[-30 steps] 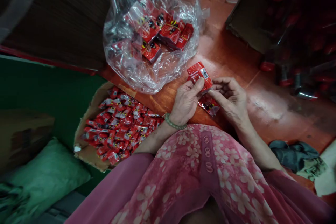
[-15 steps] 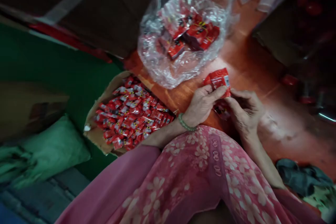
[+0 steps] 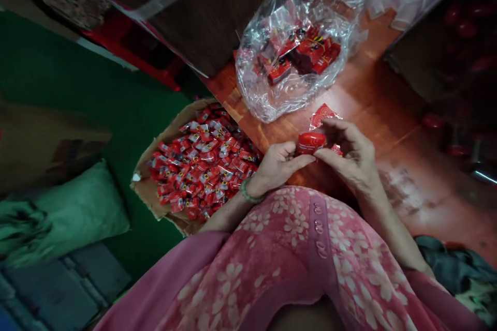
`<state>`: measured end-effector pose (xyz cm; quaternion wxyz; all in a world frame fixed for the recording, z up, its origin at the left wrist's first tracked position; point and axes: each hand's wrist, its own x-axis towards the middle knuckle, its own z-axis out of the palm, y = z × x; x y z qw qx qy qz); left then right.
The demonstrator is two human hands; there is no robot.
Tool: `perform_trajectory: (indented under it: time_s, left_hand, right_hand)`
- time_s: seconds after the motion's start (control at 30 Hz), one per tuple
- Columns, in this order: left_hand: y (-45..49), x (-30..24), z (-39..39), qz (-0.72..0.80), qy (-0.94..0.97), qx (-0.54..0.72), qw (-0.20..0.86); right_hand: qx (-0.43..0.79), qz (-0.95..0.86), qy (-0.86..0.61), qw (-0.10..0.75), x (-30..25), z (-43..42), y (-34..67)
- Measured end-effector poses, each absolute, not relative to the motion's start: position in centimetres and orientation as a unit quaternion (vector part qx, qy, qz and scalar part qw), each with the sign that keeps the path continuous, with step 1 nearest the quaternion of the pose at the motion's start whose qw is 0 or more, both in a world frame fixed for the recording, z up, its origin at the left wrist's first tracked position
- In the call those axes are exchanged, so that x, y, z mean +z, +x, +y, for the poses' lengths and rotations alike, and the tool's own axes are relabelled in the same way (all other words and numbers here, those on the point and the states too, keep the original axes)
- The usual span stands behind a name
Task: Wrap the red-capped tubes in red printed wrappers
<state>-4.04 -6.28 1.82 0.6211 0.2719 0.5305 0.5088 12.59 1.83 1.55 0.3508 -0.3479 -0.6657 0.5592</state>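
Between my hands, just above the orange-brown tabletop, is a small glossy red packet (image 3: 311, 141) with rounded edges. My left hand (image 3: 274, 166), with a green bead bracelet at the wrist, pinches its left end between thumb and fingers. On the other side, my right hand (image 3: 349, 158) is closed on the packet's right edge, thumb in front and fingers curled behind. A flat red wrapper (image 3: 323, 115) with clear edges lies just beyond the fingers. Another bit of red wrapping shows partly under my right hand.
Left of the table, an open cardboard box (image 3: 149, 194) holds many red wrapped packets. A clear plastic bag (image 3: 264, 106) with several red packets lies on the tabletop (image 3: 392, 134). A green sack (image 3: 85, 207) rests at far left. Dark cloth (image 3: 450, 258) lies at right.
The flat barcoded face of the packet no longer shows; a glossy rounded side does. Both hands have shifted slightly left with it. A red wrapper now shows beyond them. The camera view has shifted.
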Motion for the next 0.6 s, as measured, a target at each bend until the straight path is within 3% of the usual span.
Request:
perform_trajectory:
  time_s: [0.23, 0.43, 0.6]
  left_hand:
    - [-5.5, 2.1, -8.1, 0.596, 0.382, 0.46, 0.535]
    - [-12.6, 0.9, -14.4, 0.746, 0.404, 0.403, 0.344]
    - [-19.8, 0.5, -20.1, 0.888, 0.426, 0.1, 0.138]
  right_hand:
    - [0.576, -0.668, -0.352, 0.314, 3.6, 0.8, 11.2]
    - [0.483, -0.655, -0.459, 0.356, 2.5, 2.6, 17.6]
    - [0.337, -0.787, -0.456, 0.241, 0.6, 0.6, 21.5]
